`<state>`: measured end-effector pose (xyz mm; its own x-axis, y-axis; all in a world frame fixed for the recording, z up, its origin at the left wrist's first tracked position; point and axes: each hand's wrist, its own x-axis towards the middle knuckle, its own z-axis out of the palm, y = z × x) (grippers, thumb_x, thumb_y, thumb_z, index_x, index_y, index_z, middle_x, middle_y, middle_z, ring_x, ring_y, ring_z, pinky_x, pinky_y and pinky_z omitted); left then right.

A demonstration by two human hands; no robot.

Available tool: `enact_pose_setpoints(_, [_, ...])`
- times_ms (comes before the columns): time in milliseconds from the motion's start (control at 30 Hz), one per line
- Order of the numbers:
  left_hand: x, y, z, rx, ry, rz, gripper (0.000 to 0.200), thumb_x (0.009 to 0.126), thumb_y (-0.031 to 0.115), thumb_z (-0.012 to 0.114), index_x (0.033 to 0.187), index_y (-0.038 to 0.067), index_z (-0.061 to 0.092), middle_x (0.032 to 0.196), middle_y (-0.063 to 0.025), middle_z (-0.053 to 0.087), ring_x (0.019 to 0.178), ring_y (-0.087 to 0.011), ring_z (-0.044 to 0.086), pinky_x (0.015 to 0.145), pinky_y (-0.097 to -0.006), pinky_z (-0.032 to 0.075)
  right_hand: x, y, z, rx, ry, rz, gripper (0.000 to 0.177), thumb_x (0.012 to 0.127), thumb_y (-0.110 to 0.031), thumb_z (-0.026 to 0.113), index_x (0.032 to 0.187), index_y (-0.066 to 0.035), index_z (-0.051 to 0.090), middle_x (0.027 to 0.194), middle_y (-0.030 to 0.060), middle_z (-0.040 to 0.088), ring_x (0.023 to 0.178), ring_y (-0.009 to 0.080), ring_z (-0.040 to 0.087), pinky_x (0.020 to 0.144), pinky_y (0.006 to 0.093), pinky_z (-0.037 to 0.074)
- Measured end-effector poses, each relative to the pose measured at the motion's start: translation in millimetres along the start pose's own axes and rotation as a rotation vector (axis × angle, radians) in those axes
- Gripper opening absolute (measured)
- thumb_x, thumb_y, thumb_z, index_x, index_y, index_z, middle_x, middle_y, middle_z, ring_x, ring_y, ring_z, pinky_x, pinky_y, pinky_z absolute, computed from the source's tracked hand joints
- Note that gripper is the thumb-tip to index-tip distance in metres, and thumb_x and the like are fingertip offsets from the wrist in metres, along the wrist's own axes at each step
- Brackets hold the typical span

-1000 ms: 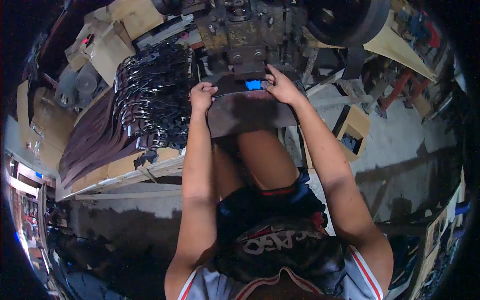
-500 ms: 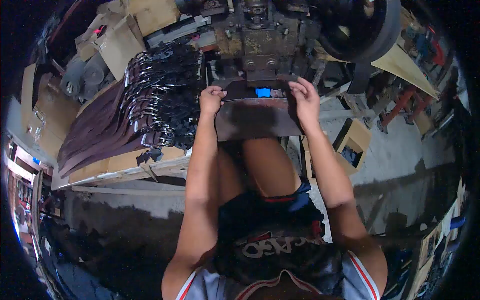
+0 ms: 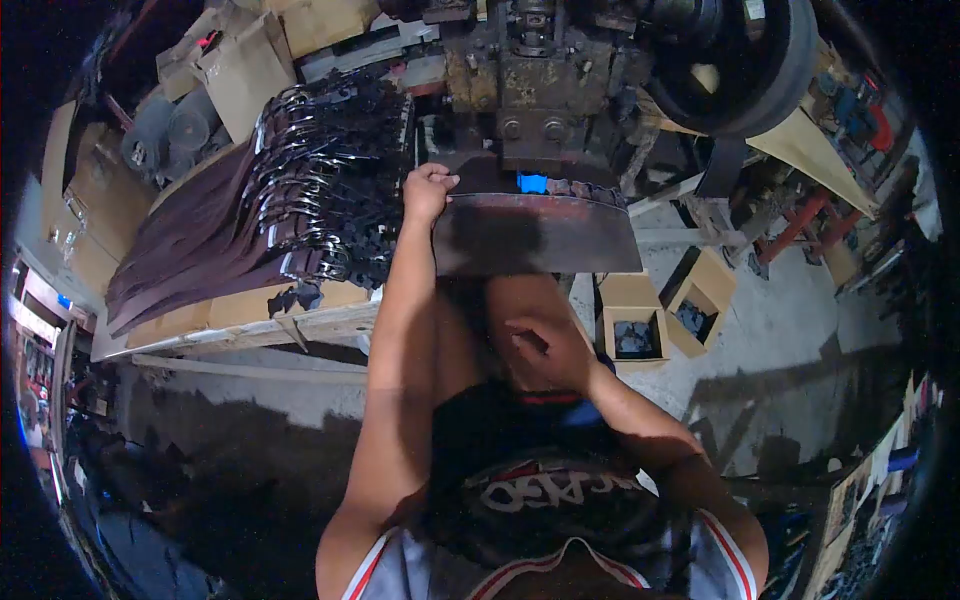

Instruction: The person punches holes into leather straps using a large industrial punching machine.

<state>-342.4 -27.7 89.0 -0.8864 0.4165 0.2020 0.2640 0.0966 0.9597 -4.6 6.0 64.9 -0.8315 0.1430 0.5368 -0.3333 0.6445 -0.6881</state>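
Observation:
A dark sheet (image 3: pixel 590 240) lies on the bed of a heavy machine (image 3: pixel 535 90), its front part reaching out over my thighs. At the sheet's left back corner, my left hand (image 3: pixel 428 190) is closed on its edge with curled fingers. A small bright blue piece (image 3: pixel 533 183) shows under the machine's head, beside a row of dark cut shapes. My right hand (image 3: pixel 545 350) is over my thigh, away from the sheet, fingers partly spread and nothing visible in it.
Left of the machine, a stack of dark sheets (image 3: pixel 190 235) with ragged cut ends lies on a wooden table (image 3: pixel 240 335). Two open cardboard boxes (image 3: pixel 655 345) with dark pieces stand on the floor at the right. A large black wheel (image 3: pixel 740 110) is at the upper right.
My right hand has let go of the sheet's right side and moved down over my thigh. The sheet reaches farther right. My left hand stays at its left edge.

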Motion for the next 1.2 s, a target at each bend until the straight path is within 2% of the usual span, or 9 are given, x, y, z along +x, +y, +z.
enact_pose_setpoints(300, [-4.1, 5.6, 1.0, 0.036, 0.033, 0.001, 0.025, 0.072, 0.004, 0.077, 0.094, 0.000, 0.066, 0.077, -0.0060, 0.065, 0.059, -0.0135, 0.060, 0.051, -0.0280, 0.050, 2.0, -1.7, -2.7, -0.022, 0.032, -0.046, 0.022, 0.081, -0.007, 0.066, 0.103, -0.006, 0.065, 0.096, 0.0140, 0.067, 0.089, 0.0310, 0.065, 0.075, 0.0356, 0.051])
enact_pose_setpoints(400, [-2.4, 2.5, 1.0, 0.030, 0.015, -0.017, 0.024, 0.072, 0.005, 0.077, 0.093, 0.001, 0.066, 0.077, -0.0057, 0.065, 0.058, -0.0131, 0.059, 0.050, -0.0278, 0.049, -3.1, 2.1, -8.6, -0.103, 0.137, -0.031, 0.019, 0.082, -0.006, 0.065, 0.101, -0.005, 0.065, 0.094, 0.0122, 0.068, 0.086, 0.0269, 0.065, 0.075, 0.0337, 0.051])
enact_pose_setpoints(533, [-16.6, 25.9, -1.3, 0.138, 0.054, 0.000, 0.024, 0.072, 0.007, 0.077, 0.093, 0.001, 0.066, 0.078, -0.0067, 0.066, 0.060, -0.0136, 0.060, 0.054, -0.0296, 0.050, 39.0, 56.4, -43.8, 0.082, 0.467, 0.117, 0.042, 0.081, -0.022, 0.070, 0.116, -0.001, 0.059, 0.106, 0.0180, 0.065, 0.095, 0.0345, 0.062, 0.087, 0.0390, 0.048])
enact_pose_setpoints(667, [-9.9, 7.3, -1.1, 0.208, 0.069, 0.103, 0.031, 0.069, 0.019, 0.081, 0.091, 0.003, 0.066, 0.073, -0.0032, 0.062, 0.070, -0.0126, 0.057, 0.068, -0.0294, 0.046, 143.2, 91.3, -93.8, -0.487, 0.283, -0.004, 0.058, 0.078, -0.023, 0.073, 0.126, 0.003, 0.051, 0.106, 0.0200, 0.064, 0.099, 0.0342, 0.060, 0.094, 0.0396, 0.043])
enact_pose_setpoints(767, [-18.8, 12.2, -3.8, 0.276, 0.078, 0.203, 0.028, 0.068, 0.011, 0.078, 0.091, 0.001, 0.066, 0.078, -0.0100, 0.066, 0.073, -0.0211, 0.064, 0.071, -0.0331, 0.050, 178.1, 131.0, -91.4, -0.146, -0.109, 0.060, 0.054, 0.078, -0.015, 0.075, 0.124, 0.002, 0.053, 0.109, 0.0105, 0.063, 0.098, 0.0175, 0.057, 0.090, 0.0314, 0.045])
enact_pose_setpoints(867, [-21.4, 13.7, -1.1, 0.279, 0.087, 0.213, 0.026, 0.068, 0.011, 0.077, 0.091, 0.004, 0.066, 0.077, -0.0102, 0.066, 0.073, -0.0218, 0.063, 0.070, -0.0332, 0.049, 178.6, 125.7, -103.0, 0.058, -0.068, 0.396, 0.048, 0.078, -0.012, 0.074, 0.122, 0.000, 0.056, 0.108, 0.0089, 0.064, 0.095, 0.0142, 0.058, 0.089, 0.0273, 0.045])
enact_pose_setpoints(900, [-20.5, 12.0, -2.8, 0.287, 0.081, 0.211, 0.025, 0.069, 0.011, 0.077, 0.090, 0.004, 0.066, 0.076, -0.0100, 0.066, 0.073, -0.0214, 0.062, 0.070, -0.0328, 0.049, 176.8, 129.8, -108.9, 0.155, 0.011, 0.414, 0.068, 0.075, -0.017, 0.079, 0.131, 0.006, 0.047, 0.112, 0.0144, 0.064, 0.100, 0.0173, 0.060, 0.088, 0.0296, 0.047])
enact_pose_setpoints(1000, [-13.6, 5.4, -2.9, 0.256, 0.051, 0.246, 0.022, 0.071, 0.011, 0.075, 0.090, 0.005, 0.066, 0.076, -0.0100, 0.065, 0.073, -0.0203, 0.062, 0.071, -0.0318, 0.048, 158.6, 167.1, -128.0, 0.314, 0.332, 0.390, 0.067, 0.075, -0.016, 0.079, 0.130, 0.007, 0.048, 0.109, 0.0145, 0.064, 0.100, 0.0177, 0.060, 0.089, 0.0295, 0.046])
enact_pose_setpoints(1200, [-18.9, 6.6, 15.4, 0.062, -0.079, 0.464, 0.021, 0.071, 0.012, 0.075, 0.089, 0.005, 0.067, 0.082, -0.0121, 0.066, 0.076, -0.0228, 0.064, 0.072, -0.0327, 0.049, 149.2, 176.1, -143.5, 0.047, 0.286, 0.336, 0.062, 0.073, -0.015, 0.080, 0.124, 0.007, 0.051, 0.105, 0.0121, 0.066, 0.095, 0.0164, 0.060, 0.086, 0.0298, 0.047])
